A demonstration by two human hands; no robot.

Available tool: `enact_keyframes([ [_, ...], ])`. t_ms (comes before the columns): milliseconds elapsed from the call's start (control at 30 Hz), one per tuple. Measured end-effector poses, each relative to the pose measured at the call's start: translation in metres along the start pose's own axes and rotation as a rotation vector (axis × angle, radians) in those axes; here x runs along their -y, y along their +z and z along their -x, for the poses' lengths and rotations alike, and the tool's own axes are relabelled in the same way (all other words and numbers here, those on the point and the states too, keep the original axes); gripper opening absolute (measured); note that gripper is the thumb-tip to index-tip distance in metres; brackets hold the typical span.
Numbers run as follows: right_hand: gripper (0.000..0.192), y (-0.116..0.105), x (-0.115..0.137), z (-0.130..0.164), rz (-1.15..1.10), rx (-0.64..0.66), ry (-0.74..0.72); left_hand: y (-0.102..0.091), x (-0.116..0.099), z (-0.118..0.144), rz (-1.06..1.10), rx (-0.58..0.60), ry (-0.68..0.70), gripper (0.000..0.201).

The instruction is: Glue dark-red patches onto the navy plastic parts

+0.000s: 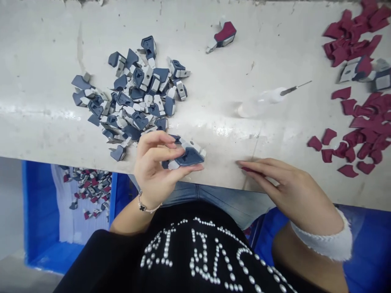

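Note:
My left hand [159, 160] pinches a blue and grey plastic part [190, 156] over the front edge of the table, its dark blue recessed face turned up. Between the fingertips of my right hand [281, 179] is a small dark red piece [247, 169], mostly hidden by the fingers. Beyond my left hand lies a heap of similar blue and grey parts [128, 97]. Loose red pieces [366, 130] are scattered to the right of my right hand. One part with a red face [227, 32] rests alone toward the back.
A clear bottle with a thin needle tip [262, 101] lies on the white table [198, 110]. More red pieces [351, 36] sit at the far right, near a few blue and grey parts [356, 71]. A blue bin [39, 211] holding red-faced parts [91, 187] stands below, left.

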State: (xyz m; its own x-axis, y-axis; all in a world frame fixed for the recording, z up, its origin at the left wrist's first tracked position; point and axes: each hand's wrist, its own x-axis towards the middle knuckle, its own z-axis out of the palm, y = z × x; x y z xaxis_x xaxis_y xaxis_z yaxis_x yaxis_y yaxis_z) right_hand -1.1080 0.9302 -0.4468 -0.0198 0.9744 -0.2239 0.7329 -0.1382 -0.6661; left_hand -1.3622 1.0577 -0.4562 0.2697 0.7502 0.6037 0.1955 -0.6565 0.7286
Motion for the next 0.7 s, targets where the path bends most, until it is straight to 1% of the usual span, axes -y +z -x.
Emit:
enact_keyframes([
  [67,0.026,-0.007,0.007,0.001,-0.002,-0.027,0.034,-0.004,0.003,-0.003,-0.047,0.056,0.029,0.040],
  [167,0.014,-0.016,0.017,-0.002,-0.056,-0.029,0.083,-0.006,0.005,-0.007,-0.094,0.162,0.017,0.036],
  [300,0.020,-0.016,0.019,-0.014,-0.095,0.008,0.043,-0.005,0.008,-0.013,-0.140,0.220,0.038,0.032],
  [433,0.016,-0.011,0.020,-0.028,-0.116,0.006,0.049,-0.004,0.013,-0.017,-0.177,0.248,0.005,0.028],
  [600,0.010,-0.013,0.022,-0.047,-0.305,0.071,0.095,0.000,0.012,-0.021,-0.168,0.324,-0.005,0.026],
  [700,0.007,-0.017,0.022,-0.058,-0.412,0.063,0.097,0.004,0.009,-0.024,-0.151,0.378,-0.004,0.024],
])
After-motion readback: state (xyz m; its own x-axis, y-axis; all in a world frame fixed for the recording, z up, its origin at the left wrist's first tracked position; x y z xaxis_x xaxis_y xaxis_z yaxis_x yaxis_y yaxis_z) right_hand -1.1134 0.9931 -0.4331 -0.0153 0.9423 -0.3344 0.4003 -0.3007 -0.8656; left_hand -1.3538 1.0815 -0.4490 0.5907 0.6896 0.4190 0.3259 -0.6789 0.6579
